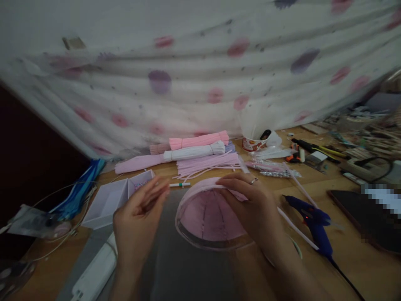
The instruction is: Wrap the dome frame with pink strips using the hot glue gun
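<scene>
My right hand (255,205), with a ring on one finger, grips the top edge of a pink dome-shaped fabric piece (216,213) between thumb and fingers. The hollow inside faces me, with dark seam-like lines and a clear band around its lower rim. To its left, apart from it, my left hand (138,219) is raised with curled fingers and its thumb close to the fingertips. Whatever lies between those fingers, if anything, is too small and blurred to make out. Below the hands lies a grey mat (188,271).
Bundles of pink and white pipe cleaners (194,151) lie at the back. A blue glue gun (316,221) with a red light rests right, near a dark phone-like device (360,225). White boxes (109,202) and a white power strip (97,267) are left. A paper cup (253,144) stands behind.
</scene>
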`<state>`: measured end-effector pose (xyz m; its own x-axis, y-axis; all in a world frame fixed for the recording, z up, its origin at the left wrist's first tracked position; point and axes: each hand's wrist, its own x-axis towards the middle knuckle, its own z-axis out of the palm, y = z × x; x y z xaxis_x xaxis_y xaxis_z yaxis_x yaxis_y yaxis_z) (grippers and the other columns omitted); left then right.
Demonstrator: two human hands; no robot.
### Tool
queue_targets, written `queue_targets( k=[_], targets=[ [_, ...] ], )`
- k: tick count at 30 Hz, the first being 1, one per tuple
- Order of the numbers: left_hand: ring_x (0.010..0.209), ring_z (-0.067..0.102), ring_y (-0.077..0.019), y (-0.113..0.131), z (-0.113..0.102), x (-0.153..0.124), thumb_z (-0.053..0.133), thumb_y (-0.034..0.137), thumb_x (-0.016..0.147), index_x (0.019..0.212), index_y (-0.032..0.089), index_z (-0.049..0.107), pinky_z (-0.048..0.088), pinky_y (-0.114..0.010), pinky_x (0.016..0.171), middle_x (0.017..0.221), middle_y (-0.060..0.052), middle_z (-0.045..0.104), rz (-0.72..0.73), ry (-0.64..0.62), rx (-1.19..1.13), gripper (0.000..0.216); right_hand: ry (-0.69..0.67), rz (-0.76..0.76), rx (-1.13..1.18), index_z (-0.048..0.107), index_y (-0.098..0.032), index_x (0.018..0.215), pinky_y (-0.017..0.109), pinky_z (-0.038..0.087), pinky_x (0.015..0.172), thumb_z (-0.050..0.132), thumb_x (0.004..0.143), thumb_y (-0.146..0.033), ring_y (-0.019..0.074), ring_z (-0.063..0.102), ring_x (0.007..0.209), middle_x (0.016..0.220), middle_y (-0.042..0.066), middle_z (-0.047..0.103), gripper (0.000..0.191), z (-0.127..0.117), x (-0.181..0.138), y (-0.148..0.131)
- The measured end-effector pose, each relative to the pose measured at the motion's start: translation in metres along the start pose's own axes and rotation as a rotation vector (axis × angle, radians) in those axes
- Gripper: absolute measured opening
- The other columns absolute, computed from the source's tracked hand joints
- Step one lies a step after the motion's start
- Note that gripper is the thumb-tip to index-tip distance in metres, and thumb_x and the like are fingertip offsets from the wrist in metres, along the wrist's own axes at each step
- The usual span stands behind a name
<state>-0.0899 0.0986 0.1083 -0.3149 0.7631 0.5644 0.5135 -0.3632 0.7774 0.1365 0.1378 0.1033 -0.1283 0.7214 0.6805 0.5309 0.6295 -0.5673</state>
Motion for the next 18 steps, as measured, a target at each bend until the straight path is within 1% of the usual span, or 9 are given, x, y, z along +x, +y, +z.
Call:
queue_targets(
  k=[1, 2, 4, 5, 7, 9, 12, 15, 18],
  targets=[
    [0.101, 0.074, -0.0229, 0.003, 0.000, 0.000, 0.073, 0.027, 0.084, 0.117, 0.031, 0.071, 0.058, -0.044, 0.095, 0.109, -0.001, 0.079, 0.059, -0.027, 0.073, 0.033, -0.006, -0.002, 0.012, 0.075, -0.018, 0.093, 0.035, 0.052, 0.077, 0.069, 0.088, -0.014, 0.0229, 0.068, 0.088, 0.093, 0.006, 0.074, 0.008, 0.001, 0.001, 0.000],
    [0.107, 0.072, -0.0247, 0.005, 0.002, 0.001, 0.074, 0.029, 0.084, 0.114, 0.030, 0.072, 0.052, -0.049, 0.102, 0.108, -0.002, 0.079, 0.141, -0.074, 0.152, 0.031, -0.008, -0.002, 0.021, 0.075, -0.017, 0.093, 0.034, 0.052, 0.077, 0.069, 0.088, -0.014, 0.0227, 0.068, 0.088, 0.093, 0.006, 0.074, 0.008, 0.003, 0.001, -0.001],
    [0.123, 0.063, -0.0292, 0.008, 0.008, 0.003, 0.076, 0.032, 0.082, 0.115, 0.025, 0.072, 0.038, -0.057, 0.113, 0.120, -0.007, 0.076, 0.319, -0.173, 0.281, 0.034, -0.015, -0.004, 0.035, 0.076, -0.017, 0.092, 0.034, 0.052, 0.078, 0.070, 0.088, -0.014, 0.0225, 0.069, 0.088, 0.092, 0.006, 0.075, 0.008, 0.006, 0.004, -0.001],
    [0.124, 0.062, -0.0302, 0.008, 0.013, 0.004, 0.076, 0.030, 0.081, 0.116, 0.022, 0.071, 0.037, -0.058, 0.113, 0.121, -0.009, 0.075, 0.377, -0.185, 0.312, 0.036, -0.019, -0.002, 0.036, 0.076, -0.017, 0.091, 0.034, 0.051, 0.078, 0.070, 0.088, -0.013, 0.0225, 0.069, 0.088, 0.092, 0.006, 0.075, 0.008, 0.007, 0.006, -0.001],
    [0.117, 0.066, -0.0297, 0.005, 0.027, 0.006, 0.075, 0.022, 0.081, 0.112, 0.019, 0.071, 0.040, -0.057, 0.110, 0.115, -0.011, 0.077, 0.431, -0.167, 0.327, 0.031, -0.036, 0.010, 0.023, 0.077, -0.017, 0.091, 0.034, 0.051, 0.078, 0.071, 0.086, -0.011, 0.0228, 0.069, 0.086, 0.090, 0.006, 0.076, 0.009, 0.011, 0.012, -0.002],
    [0.102, 0.072, -0.0276, -0.001, 0.042, 0.007, 0.073, 0.018, 0.082, 0.106, 0.019, 0.071, 0.045, -0.054, 0.104, 0.105, -0.009, 0.079, 0.392, -0.172, 0.315, 0.024, -0.080, 0.049, -0.015, 0.078, -0.016, 0.091, 0.034, 0.050, 0.077, 0.072, 0.085, -0.010, 0.0239, 0.069, 0.086, 0.090, 0.007, 0.076, 0.011, 0.013, 0.019, -0.003],
    [0.088, 0.074, -0.0265, -0.007, 0.059, 0.008, 0.072, 0.017, 0.081, 0.099, 0.019, 0.072, 0.039, -0.058, 0.107, 0.095, -0.006, 0.080, 0.321, -0.123, 0.308, 0.018, -0.156, 0.122, -0.073, 0.079, -0.015, 0.093, 0.034, 0.050, 0.078, 0.072, 0.085, -0.010, 0.0249, 0.069, 0.088, 0.092, 0.009, 0.077, 0.012, 0.014, 0.027, -0.006],
    [0.086, 0.073, -0.0270, -0.009, 0.066, 0.010, 0.072, 0.017, 0.081, 0.098, 0.019, 0.073, 0.043, -0.057, 0.103, 0.091, -0.006, 0.080, 0.280, -0.114, 0.292, 0.017, -0.191, 0.178, -0.148, 0.079, -0.016, 0.095, 0.032, 0.049, 0.078, 0.072, 0.086, -0.013, 0.0246, 0.070, 0.089, 0.093, 0.009, 0.078, 0.012, 0.014, 0.032, -0.010],
    [0.087, 0.072, -0.0261, -0.009, 0.070, 0.015, 0.070, 0.018, 0.081, 0.095, 0.020, 0.074, 0.051, -0.049, 0.092, 0.091, -0.006, 0.079, 0.226, -0.128, 0.257, 0.015, -0.194, 0.206, -0.219, 0.080, -0.018, 0.093, 0.031, 0.046, 0.074, 0.074, 0.085, -0.015, 0.0252, 0.070, 0.087, 0.092, 0.009, 0.078, 0.011, 0.015, 0.035, -0.013]
  ],
)
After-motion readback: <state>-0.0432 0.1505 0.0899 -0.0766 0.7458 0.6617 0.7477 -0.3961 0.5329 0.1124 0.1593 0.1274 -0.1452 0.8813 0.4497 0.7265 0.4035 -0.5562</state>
